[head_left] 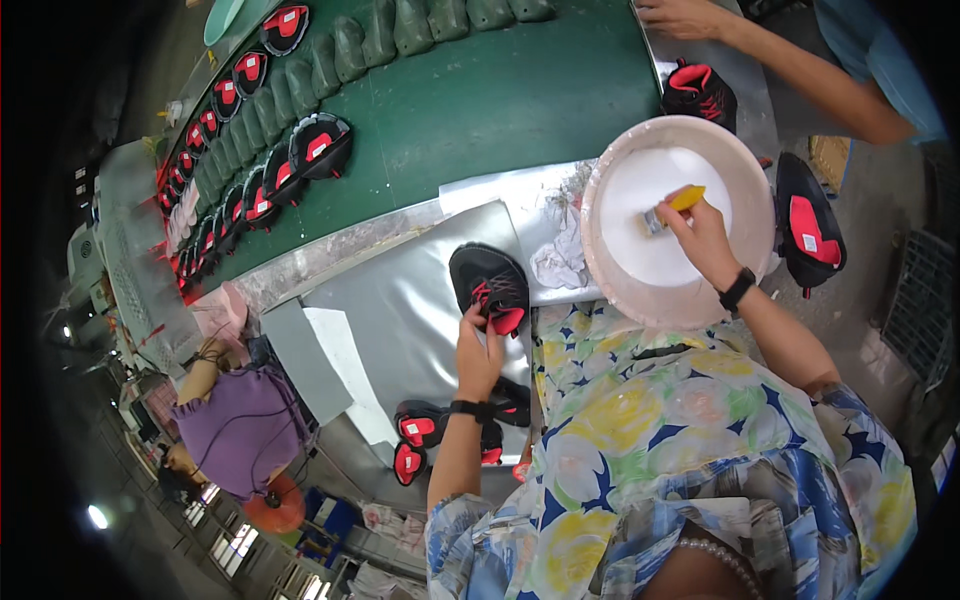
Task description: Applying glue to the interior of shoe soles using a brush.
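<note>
My left hand grips a black shoe upper with red laces and a red lining by its heel opening, over the silver metal sheet. To the right, my right hand is closed round the yellow handle of a paintbrush. The brush's bristles hang over or touch the white liquid in a large pale pink basin; whether they dip in is hard to tell. Beside the basin lies a crumpled whitish rag.
Grey-green shoe lasts and black-red uppers line the green conveyor belt. More uppers lie by my left forearm. A single upper is right of the basin. Another person's arm reaches in at top right; a person in purple is at left.
</note>
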Demonstrator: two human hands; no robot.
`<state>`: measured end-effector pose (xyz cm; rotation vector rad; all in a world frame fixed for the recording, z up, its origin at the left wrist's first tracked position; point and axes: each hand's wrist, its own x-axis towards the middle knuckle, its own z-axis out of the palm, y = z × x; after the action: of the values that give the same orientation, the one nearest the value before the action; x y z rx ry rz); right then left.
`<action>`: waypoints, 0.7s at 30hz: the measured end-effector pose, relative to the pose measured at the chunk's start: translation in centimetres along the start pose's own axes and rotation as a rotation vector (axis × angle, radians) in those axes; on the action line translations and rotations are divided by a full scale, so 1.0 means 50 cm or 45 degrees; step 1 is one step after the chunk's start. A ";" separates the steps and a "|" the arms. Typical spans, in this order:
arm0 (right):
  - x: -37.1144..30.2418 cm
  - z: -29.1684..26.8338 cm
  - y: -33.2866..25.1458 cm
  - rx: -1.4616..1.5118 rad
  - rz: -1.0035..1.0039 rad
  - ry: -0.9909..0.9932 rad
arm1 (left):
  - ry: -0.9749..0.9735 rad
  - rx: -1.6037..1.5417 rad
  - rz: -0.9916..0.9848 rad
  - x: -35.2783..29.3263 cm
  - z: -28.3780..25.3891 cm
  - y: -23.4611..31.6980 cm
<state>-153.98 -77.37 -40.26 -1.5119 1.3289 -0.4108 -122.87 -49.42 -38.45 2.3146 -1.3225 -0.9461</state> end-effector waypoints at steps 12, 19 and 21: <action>-0.014 -0.087 -0.013 -0.406 -0.591 -0.346 | -0.142 -0.502 0.033 0.159 -0.212 0.056; 0.016 -0.148 -0.148 0.091 -0.546 -0.308 | -0.619 -1.329 -0.404 0.220 -0.149 0.197; 0.017 -0.153 -0.183 0.388 -0.776 -0.273 | -0.657 -1.233 -0.299 0.221 -0.117 0.215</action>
<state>-154.96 -83.00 -29.77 -1.6230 0.5855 -0.7722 -121.89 -64.77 -32.50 1.5088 -0.4847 -1.8279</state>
